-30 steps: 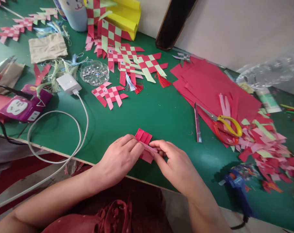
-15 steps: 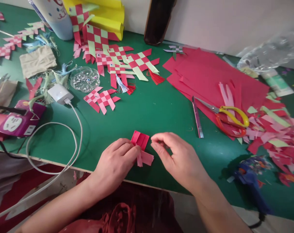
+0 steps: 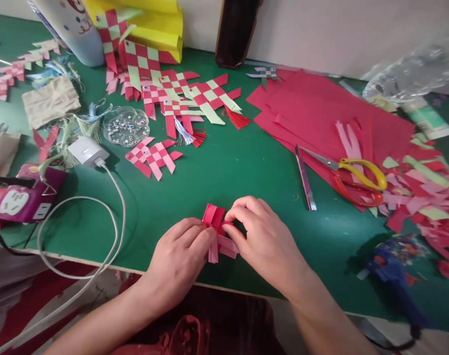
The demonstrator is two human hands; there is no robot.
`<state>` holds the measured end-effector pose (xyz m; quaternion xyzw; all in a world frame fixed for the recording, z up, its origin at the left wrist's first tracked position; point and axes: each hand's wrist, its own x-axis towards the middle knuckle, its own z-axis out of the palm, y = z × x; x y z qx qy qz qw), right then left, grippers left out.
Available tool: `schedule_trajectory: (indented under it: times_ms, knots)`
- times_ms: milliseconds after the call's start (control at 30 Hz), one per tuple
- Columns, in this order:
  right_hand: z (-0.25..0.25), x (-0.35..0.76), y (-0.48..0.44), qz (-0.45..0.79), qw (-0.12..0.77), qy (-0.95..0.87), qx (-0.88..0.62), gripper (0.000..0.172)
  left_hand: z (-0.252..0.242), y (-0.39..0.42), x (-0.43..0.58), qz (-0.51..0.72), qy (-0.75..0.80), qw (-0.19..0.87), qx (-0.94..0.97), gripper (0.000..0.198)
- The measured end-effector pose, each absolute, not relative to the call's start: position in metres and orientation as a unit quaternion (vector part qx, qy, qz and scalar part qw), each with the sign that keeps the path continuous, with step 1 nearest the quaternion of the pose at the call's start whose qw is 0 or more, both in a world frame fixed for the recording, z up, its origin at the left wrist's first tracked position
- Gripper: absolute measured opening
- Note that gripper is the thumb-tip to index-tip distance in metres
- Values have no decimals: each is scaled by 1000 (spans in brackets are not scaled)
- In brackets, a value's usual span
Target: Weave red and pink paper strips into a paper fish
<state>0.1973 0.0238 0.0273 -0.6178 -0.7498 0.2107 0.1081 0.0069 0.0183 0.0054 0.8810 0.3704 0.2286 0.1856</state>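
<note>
Paper piece (image 3: 214, 215): folded red and pink strips, at the lower centre of the frame, lying between the two hands near the tabletop's front edge.
Left hand (image 3: 180, 256): fingers together and bent, thumb and fingertips closed on the left side of the paper piece.
Right hand (image 3: 267, 241): thumb and forefinger pinched together on a red strip (image 3: 227, 223) at the right side of the piece; other fingers curled.
Tabletop (image 3: 246, 167): green, spanning the frame.
Woven fish (image 3: 160, 157): checked in pink and red, left of centre, just below a clear dish (image 3: 126, 126) of small eyes.
Scissors (image 3: 361, 173): yellow and orange handles, right of centre, partly upon red sheets (image 3: 320, 108).
Glue gun (image 3: 389, 271): blue, lower right, below paper scraps (image 3: 428, 192).
</note>
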Motion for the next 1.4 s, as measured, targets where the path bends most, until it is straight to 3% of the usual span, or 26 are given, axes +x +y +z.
schedule_trajectory:
  times_ms: [200, 467, 833, 1067, 1400]
  knots:
    - [24, 198, 8, 240, 157, -752, -593, 14, 7, 18, 7, 230, 370, 212, 875, 15]
    - [20, 198, -9, 205, 244, -792, -520, 9, 7, 17, 8, 231, 383, 190, 874, 14]
    - [11, 197, -19, 143, 257, -815, -499, 11, 9, 15, 11, 241, 415, 208, 852, 5]
    - [9, 196, -23, 109, 271, -816, -498, 14, 1, 13, 7, 220, 370, 173, 886, 23]
    - [12, 198, -23, 82, 258, -809, -521, 16, -3, 10, 6, 154, 385, 159, 896, 28]
